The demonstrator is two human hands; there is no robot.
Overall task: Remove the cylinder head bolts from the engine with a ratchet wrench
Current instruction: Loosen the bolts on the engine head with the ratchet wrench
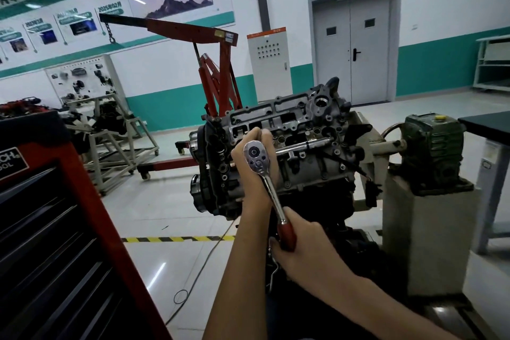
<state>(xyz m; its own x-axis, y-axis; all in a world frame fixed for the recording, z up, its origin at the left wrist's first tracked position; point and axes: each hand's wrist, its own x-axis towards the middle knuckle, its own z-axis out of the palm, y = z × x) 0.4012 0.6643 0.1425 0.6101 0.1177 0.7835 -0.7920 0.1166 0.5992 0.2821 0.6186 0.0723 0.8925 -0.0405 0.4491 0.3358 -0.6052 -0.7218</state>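
The engine [309, 146] sits on a stand, its grey cylinder head facing me with several bolt holes showing. A chrome ratchet wrench [271, 190] with a red handle stands over the head's near left part. My left hand [252, 171] is curled round the extension under the ratchet head, which hides the socket and bolt. My right hand [300, 246] grips the red handle low down. A second chrome bar [303, 145] lies across the head to the right.
A red tool cabinet [55, 229] stands close at my left. A red engine hoist [215, 69] is behind the engine. The stand's green gearbox [433, 149] and concrete post [425, 229] are at the right, beside a dark table [485, 121]. A cable [204, 262] trails over the floor.
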